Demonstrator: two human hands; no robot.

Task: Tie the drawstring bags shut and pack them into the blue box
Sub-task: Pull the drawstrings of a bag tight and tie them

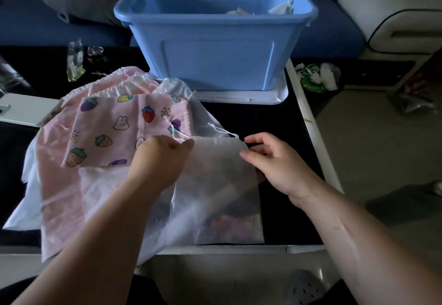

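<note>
Dim room, black tabletop [275, 123]. Front and centre, translucent white drawstring bag [215, 185], contents blurred through the fabric. Left hand [165, 154] pinching its top left corner, right hand [275, 158] pinching the right. Behind, blue box [215, 58], inside mostly hidden.

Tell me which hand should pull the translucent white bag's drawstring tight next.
Right, probably. The right hand pinches the translucent white bag at its top right corner, just beside the loose drawstring. The left hand grips the opposite corner, so it can anchor the mouth.
</note>
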